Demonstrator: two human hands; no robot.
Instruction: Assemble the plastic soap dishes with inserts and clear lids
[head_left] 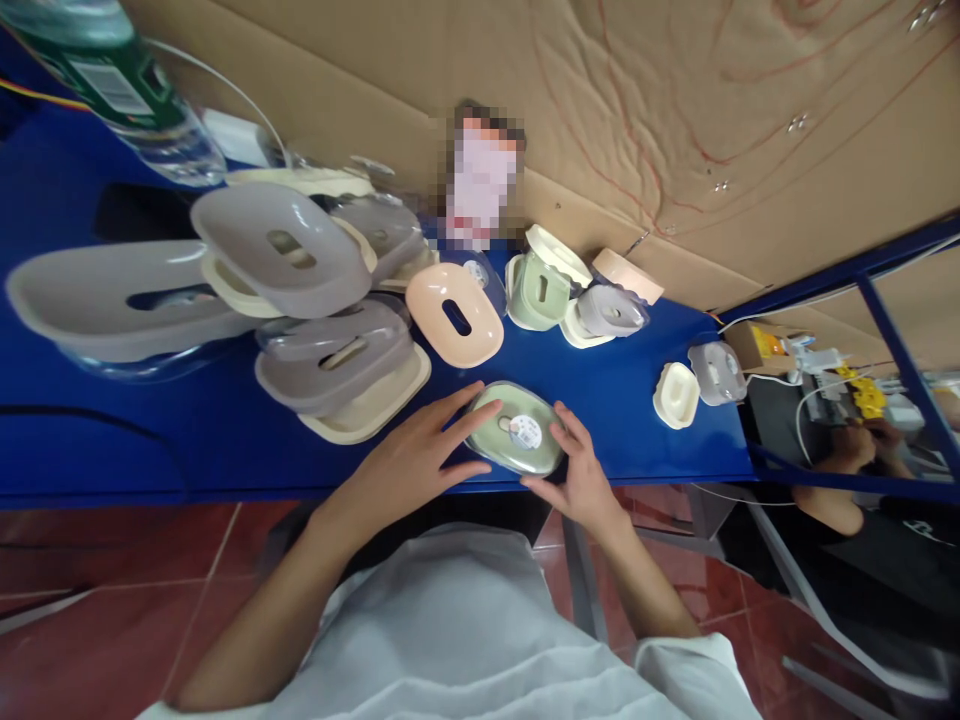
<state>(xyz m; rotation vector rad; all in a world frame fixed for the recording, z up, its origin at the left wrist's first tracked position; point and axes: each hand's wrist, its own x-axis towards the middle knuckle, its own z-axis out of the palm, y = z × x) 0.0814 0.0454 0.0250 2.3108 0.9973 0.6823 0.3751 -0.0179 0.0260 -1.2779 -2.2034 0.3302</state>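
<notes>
A green oval box like a soap dish [504,440], with a clear glossy shell and a round white label [526,432] on top, lies between my hands at the table's front edge. My left hand [420,450] grips its left end, fingers spread over the top and far rim, thumb at the near side. At the right end, my right hand [581,470] holds it with fingertips on the upper edge and thumb low at the near corner. Just beyond sits a peach slotted tray [427,310]. The dish's underside is hidden.
Grey slotted trays [255,240] and cream ones pile up at left, near a water bottle [112,90]. Behind stand a green container [541,290] and a blurred-out phone-like object [484,175]. A small cream dish [676,395] is at right; beyond the frame, another person's hands [862,445] work.
</notes>
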